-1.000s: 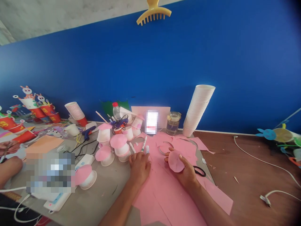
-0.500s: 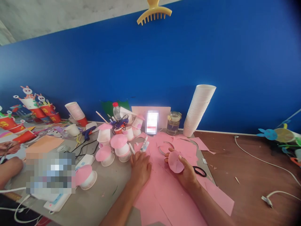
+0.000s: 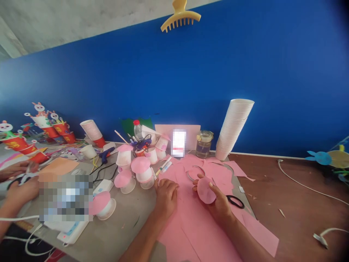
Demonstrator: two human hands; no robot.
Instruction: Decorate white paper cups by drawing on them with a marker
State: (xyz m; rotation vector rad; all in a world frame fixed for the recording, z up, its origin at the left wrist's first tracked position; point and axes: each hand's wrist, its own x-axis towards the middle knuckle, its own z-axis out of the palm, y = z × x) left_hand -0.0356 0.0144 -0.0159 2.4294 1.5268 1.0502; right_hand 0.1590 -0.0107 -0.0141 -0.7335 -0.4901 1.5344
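Note:
My right hand is closed on a round pink paper disc, held upright with thumb and fingers over a large pink paper sheet. My left hand rests knuckles up on the sheet's left edge. Its fingers are curled, and I see nothing in them. Two markers lie just beyond its fingertips, apart from the hand. Black-handled scissors lie right beside my right hand. A wire ring lies on pink scraps beyond the disc.
White cups with pink paper tops cluster left of my left hand. A tall stack of white cups, a glass jar and a lit phone stand by the blue wall. Another person's hands work with scissors at far left. A white cable crosses the brown surface.
My left hand has drawn back from the markers, which now lie clear of its fingers. The disc stays in my right hand. The other person's hands have moved further into view at left.

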